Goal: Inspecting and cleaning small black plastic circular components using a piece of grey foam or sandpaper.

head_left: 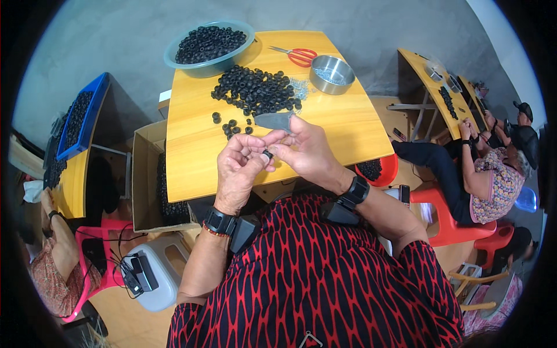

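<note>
Above the near edge of the yellow table (203, 168), my left hand (237, 168) is closed, pinching a small black ring-like part (267, 154) between thumb and fingers. My right hand (310, 152) meets it from the right, its thumb and fingertips closed at the same part. A grey flat pointed piece (272, 120) sticks out leftward by my right index finger; whether it is held or worn I cannot tell. Just beyond my fingers are several loose black parts (233, 126), with a larger heap of them (252, 87) behind.
A pale green basin (174, 62) full of black parts stands far left. Red-handled scissors (301, 56), a steel bowl (332, 84) and loose small metal pieces (300, 88) lie far right. A cardboard box (146, 191) stands left of the table. Other people (493, 185) sit at side tables.
</note>
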`<state>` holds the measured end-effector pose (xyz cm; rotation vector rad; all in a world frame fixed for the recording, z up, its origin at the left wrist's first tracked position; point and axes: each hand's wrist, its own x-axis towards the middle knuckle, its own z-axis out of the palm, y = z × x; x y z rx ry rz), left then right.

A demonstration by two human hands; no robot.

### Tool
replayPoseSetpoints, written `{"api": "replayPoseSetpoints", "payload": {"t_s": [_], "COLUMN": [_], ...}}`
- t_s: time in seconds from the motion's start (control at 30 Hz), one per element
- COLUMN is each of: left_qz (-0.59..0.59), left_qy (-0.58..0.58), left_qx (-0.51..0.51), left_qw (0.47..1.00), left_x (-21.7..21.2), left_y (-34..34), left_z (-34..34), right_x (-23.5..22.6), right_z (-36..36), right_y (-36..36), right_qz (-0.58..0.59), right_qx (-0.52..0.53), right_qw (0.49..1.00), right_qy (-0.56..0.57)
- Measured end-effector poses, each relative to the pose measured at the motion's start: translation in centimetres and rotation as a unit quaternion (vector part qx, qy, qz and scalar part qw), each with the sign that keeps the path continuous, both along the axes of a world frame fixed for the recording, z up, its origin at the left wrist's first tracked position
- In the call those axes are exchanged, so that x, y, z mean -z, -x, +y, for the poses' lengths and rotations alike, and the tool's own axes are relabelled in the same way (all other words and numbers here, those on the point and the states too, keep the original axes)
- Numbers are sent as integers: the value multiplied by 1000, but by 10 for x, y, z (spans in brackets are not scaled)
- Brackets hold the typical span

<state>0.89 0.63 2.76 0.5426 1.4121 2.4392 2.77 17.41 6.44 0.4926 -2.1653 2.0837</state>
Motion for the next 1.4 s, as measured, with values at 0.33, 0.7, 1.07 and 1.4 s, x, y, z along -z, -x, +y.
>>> {"api": "replayPoseSetpoints", "payload": {"t_s": [0.33, 0.7, 1.07, 1.4], "left_qz": [-45, -50, -80, -86], "left_qy": [-9, -15, -23, -10], "left_qx": [3, -13, -210, -257], "left_qw": [999, 999, 974, 963], "left_x": [2, 9, 20, 25], "left_y": [1, 3, 21, 24], "left_z": [-2, -2, -19, -22], "right_x": [3, 2, 45, 25], "right_z": [5, 13, 20, -6], "right_y": [0, -9, 58, 89], "right_qz": [22, 160, 130, 276], "right_qx": [-13, 85, 122, 52], "right_qw": [1000, 929, 972, 871], "right_qy": [-9, -322, -153, -403]}}
